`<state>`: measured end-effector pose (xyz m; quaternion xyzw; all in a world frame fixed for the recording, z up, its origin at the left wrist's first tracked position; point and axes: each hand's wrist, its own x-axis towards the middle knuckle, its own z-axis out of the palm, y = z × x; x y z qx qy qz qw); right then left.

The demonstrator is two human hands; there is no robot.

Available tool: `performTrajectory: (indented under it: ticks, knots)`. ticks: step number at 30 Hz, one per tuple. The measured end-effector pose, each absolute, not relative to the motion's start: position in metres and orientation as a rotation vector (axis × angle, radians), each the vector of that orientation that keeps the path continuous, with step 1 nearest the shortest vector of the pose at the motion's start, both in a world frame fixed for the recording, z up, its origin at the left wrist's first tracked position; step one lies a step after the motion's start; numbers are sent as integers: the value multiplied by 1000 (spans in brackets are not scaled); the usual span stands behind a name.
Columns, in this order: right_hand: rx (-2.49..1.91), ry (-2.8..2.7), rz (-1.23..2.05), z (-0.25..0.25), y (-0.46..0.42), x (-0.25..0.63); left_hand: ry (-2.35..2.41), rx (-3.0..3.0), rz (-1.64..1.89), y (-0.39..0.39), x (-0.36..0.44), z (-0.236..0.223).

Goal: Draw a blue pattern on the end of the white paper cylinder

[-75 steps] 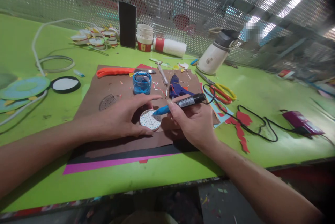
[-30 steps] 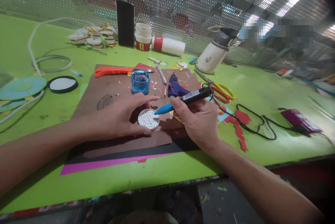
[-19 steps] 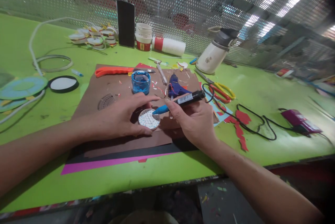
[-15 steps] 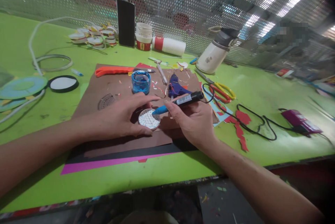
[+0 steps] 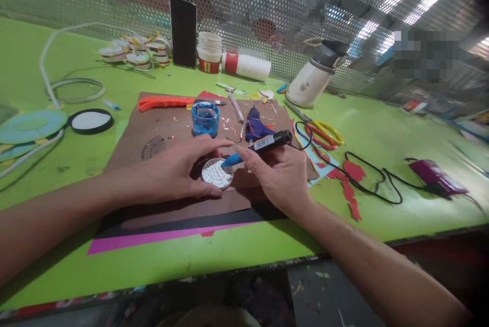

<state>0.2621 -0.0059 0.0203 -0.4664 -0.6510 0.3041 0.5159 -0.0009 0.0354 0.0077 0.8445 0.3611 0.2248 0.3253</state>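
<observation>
My left hand [image 5: 173, 169] grips a small round white disc [image 5: 216, 176] by its edge, thumb at the near side and fingers round the far side. Dark lines and blue dots cover the disc's face. Closed round a blue and black marker [image 5: 263, 143], my right hand [image 5: 284, 171] holds it slanted, with the blue tip at the disc's upper right. Whether the tip touches the surface is hard to tell. Just beyond my left fingers stands a blue-stained jar [image 5: 205, 119]. A brown protractor-like piece [image 5: 155, 148] lies left of it.
On the brown board [image 5: 126, 164] lie an orange utility knife [image 5: 168, 103] and a blue glue gun [image 5: 257, 124]. Scissors [image 5: 324, 133] and a black cable [image 5: 374, 184] lie to the right. A phone [image 5: 184, 34], paper cups [image 5: 246, 65] and a white bottle [image 5: 311, 80] stand behind.
The marker's black end has shifted slightly left along with my right hand. My left hand and the disc stay almost where they were.
</observation>
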Motion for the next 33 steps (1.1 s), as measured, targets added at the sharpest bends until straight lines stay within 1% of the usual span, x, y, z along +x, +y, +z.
performTrajectory:
  ticks: [11,15,23,33]
  knots:
    - [-1124,-1552,648,14,0,258,973,2225,581,36,1,8]
    - [-1097,-1534,666,12,1,257,972,2218,565,38,-1,6]
    - [-1081,-1410,614,25,2,262,1027,2239,549,34,3,6]
    - [-1080,-1387,787,29,-1,260,1083,2316,530,29,4,10]
